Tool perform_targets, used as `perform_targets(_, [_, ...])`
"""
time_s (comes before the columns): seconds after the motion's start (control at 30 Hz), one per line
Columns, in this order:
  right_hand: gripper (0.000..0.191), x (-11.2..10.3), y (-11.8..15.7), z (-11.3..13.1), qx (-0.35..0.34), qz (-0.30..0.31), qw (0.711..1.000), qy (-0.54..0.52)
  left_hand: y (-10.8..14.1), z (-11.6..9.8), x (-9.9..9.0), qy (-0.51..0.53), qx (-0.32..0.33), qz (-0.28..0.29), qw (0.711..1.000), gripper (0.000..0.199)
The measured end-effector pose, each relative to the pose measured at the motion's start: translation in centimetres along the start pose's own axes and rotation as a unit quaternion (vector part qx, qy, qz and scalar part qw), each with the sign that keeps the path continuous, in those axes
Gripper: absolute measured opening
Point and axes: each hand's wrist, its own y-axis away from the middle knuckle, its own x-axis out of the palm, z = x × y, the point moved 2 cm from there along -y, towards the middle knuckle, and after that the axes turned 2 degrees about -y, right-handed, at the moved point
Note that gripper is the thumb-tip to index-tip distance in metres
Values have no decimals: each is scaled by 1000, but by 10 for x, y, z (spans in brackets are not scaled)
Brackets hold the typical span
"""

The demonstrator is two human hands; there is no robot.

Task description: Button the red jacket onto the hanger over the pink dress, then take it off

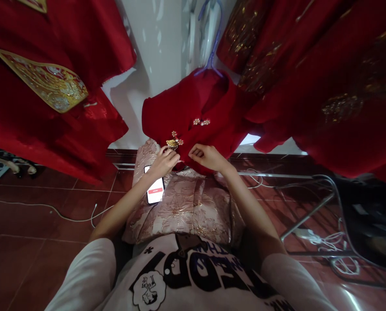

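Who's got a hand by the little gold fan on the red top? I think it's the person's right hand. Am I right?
Not quite: it's the left hand that is by the little gold fan, as the head view shows. The right hand is farther from it. The fan is indeed on the red top.

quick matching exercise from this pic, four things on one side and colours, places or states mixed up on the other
Column one
1. phone
2. hanger
3. middle garment
4. left hand

Column two
A. red, with floral ornaments
B. close beside the gold fan-shaped ornament
C. screen lit up
D. bluish purple

Right pairs: 1-C, 2-D, 3-A, 4-B
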Motion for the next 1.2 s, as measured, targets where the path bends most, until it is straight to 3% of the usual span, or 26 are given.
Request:
perform_targets(0.13, [6, -4, 1, 0, -13, 11, 1000, -26, -4, 5, 6, 65, -67, -34, 995, 13])
perform_targets(0.23, [9, -6, 1, -1, -17, 7, 999, -36, -14, 9, 12, 170, -189, -104, 962, 47])
perform_targets(0.3, [11, -7, 1, -2, -14, 4, 999, -39, -25, 12, 17, 293, -267, -140, 907, 48])
perform_targets(0.37, [12, -9, 2, -2, -13, 1, 999, -39, -36, 14, 19, 425, -326, -156, 830, 26])
perform_targets(0.43, [12, -10, 2, -1, -11, -1, 999, -36, -45, 15, 17, 525, -366, -164, 751, 21])
perform_targets(0.5, [12, -11, 2, 1, -4, -1, 999, -33, -51, 14, 13, 586, -388, -168, 691, 21])
perform_targets(0.6, [11, -12, 2, 2, 1, -1, 1000, -30, -53, 11, 6, 626, -404, -171, 644, 11])
perform_targets(0.73, [11, -13, 2, 1, -4, -3, 999, -31, -52, 4, 3, 630, -437, -195, 611, 1])
perform_targets(0.8, [12, -14, 2, 0, -6, -4, 999, -31, -53, -2, 3, 618, -448, -182, 620, 1])
perform_targets(0.83, [12, -15, 3, 0, -7, -4, 999, -32, -54, -5, 3, 610, -441, -163, 638, 2])
perform_targets(0.9, [11, -17, 3, -1, -12, -3, 1000, -24, -61, -14, 2, 587, -385, -120, 702, 7])
perform_targets(0.97, [9, -19, 4, -1, -11, -8, 1000, 2, -71, -22, -5, 533, -282, -102, 791, 9])
perform_targets(1.07, [5, -22, 4, 0, -2, -11, 1000, 24, -89, -29, -21, 346, -144, -143, 916, 23])
perform_targets(1.13, [5, -23, 5, 0, -1, -8, 1000, 6, -101, -29, -33, 193, -111, -167, 961, 31])
perform_targets(1.2, [7, -25, 5, 1, -5, -7, 1000, -17, -113, -28, -42, 75, -101, -163, 978, 31])
